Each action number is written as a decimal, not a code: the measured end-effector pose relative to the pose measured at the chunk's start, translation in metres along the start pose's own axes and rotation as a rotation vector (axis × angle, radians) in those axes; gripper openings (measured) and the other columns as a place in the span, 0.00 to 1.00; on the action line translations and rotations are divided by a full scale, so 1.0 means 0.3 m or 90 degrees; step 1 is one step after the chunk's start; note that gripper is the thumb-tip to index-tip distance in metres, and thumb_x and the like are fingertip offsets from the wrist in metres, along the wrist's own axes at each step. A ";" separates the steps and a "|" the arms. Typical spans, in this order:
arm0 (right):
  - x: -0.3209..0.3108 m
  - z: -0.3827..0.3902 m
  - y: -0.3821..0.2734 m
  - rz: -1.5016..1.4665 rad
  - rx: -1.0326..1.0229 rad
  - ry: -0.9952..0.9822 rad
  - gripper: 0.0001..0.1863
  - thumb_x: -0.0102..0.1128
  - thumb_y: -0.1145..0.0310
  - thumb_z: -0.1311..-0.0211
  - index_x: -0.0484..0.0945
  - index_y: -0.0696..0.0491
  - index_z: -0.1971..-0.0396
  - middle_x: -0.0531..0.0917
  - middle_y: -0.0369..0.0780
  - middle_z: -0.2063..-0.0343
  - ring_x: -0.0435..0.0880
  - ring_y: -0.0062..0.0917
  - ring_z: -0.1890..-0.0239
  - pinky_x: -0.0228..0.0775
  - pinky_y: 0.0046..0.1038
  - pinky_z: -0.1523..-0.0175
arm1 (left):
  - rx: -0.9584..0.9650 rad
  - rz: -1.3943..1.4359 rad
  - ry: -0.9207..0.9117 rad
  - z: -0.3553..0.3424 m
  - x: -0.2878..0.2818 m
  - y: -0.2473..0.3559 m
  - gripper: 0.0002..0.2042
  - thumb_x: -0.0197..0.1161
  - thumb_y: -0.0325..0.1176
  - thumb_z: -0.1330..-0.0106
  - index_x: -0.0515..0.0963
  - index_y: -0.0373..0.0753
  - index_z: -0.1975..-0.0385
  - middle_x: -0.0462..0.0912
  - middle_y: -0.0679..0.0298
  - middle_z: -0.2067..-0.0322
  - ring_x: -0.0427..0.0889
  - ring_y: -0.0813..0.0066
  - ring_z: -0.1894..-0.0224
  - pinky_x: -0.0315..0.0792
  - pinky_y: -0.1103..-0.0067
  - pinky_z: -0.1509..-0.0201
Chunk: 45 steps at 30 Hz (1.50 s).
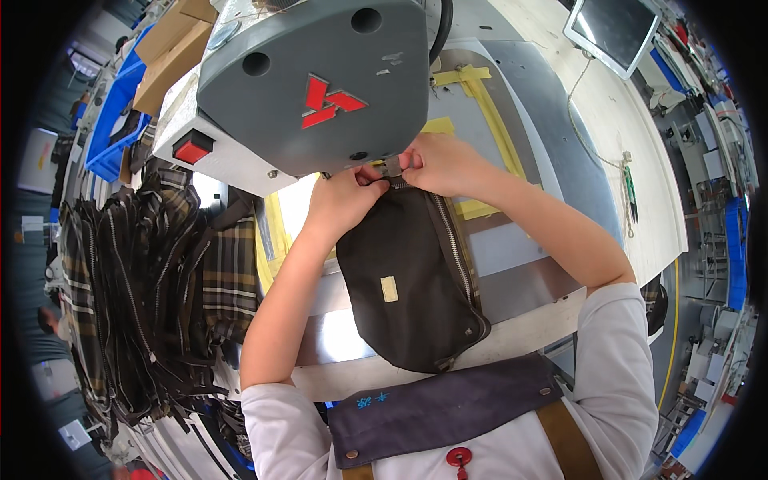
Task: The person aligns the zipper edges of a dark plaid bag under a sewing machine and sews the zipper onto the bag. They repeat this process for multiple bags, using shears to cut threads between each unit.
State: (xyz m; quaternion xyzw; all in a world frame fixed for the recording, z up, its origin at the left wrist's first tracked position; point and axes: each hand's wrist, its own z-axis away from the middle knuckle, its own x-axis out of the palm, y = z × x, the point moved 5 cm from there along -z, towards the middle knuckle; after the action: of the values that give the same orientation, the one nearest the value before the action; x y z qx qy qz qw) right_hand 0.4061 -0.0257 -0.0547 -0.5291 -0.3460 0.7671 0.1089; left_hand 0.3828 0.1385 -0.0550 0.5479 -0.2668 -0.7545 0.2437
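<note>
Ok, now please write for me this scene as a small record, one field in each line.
Left hand: at the left of the bag's top end, fingers bent
Right hand: at the right of the same end; exact grip unclear
Bag: black, pale patch on its face, zip along its right side
Machine: grey front, just beyond the hands
Left side: pile of dark and plaid pieces, some with zips
Table: yellow tape
Upper right: screen

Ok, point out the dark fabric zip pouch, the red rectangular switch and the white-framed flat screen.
Dark fabric zip pouch (412,270), head view: front panel.
Red rectangular switch (193,148), head view: button face.
White-framed flat screen (615,30), head view: dark display.
</note>
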 end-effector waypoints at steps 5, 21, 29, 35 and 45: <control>-0.016 -0.009 -0.013 0.013 0.029 0.049 0.12 0.60 0.64 0.51 0.77 0.53 0.67 0.81 0.40 0.72 0.81 0.34 0.64 0.71 0.34 0.59 | -0.001 -0.013 0.025 -0.009 -0.002 -0.013 0.17 0.67 0.43 0.46 0.81 0.34 0.66 0.79 0.66 0.75 0.77 0.77 0.70 0.70 0.80 0.61; 0.008 0.084 -0.038 0.079 -0.384 0.215 0.04 0.59 0.76 0.46 0.81 0.54 0.71 0.81 0.36 0.64 0.81 0.32 0.63 0.75 0.32 0.57 | 0.109 0.056 0.061 -0.040 -0.008 0.005 0.12 0.69 0.36 0.44 0.80 0.36 0.64 0.81 0.68 0.69 0.78 0.78 0.66 0.73 0.79 0.57; 0.014 0.077 -0.046 0.080 -0.415 0.238 0.08 0.58 0.78 0.46 0.82 0.53 0.66 0.80 0.35 0.64 0.81 0.32 0.60 0.76 0.31 0.56 | 0.159 0.060 0.081 -0.054 -0.011 -0.007 0.12 0.68 0.34 0.43 0.80 0.36 0.63 0.82 0.67 0.69 0.78 0.78 0.67 0.73 0.79 0.58; 0.041 0.087 -0.047 0.232 -0.463 0.262 0.12 0.56 0.76 0.46 0.82 0.51 0.62 0.79 0.33 0.63 0.80 0.28 0.59 0.76 0.28 0.56 | 0.208 0.081 0.140 -0.047 -0.004 -0.016 0.11 0.68 0.34 0.42 0.80 0.35 0.64 0.82 0.65 0.71 0.79 0.75 0.68 0.73 0.77 0.61; 0.049 0.099 -0.079 0.339 -0.480 0.239 0.13 0.55 0.74 0.46 0.81 0.53 0.60 0.77 0.34 0.64 0.79 0.26 0.61 0.76 0.28 0.61 | 0.257 0.045 0.199 -0.057 0.015 -0.049 0.13 0.69 0.36 0.43 0.81 0.33 0.66 0.83 0.56 0.72 0.80 0.58 0.70 0.73 0.72 0.64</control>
State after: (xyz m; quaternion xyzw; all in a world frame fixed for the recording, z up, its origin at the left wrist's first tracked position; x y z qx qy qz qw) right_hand 0.3689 -0.0126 -0.0441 -0.7305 -0.4268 0.4813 -0.2293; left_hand 0.3967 0.1440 -0.0725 0.6858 -0.3900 -0.5832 0.1937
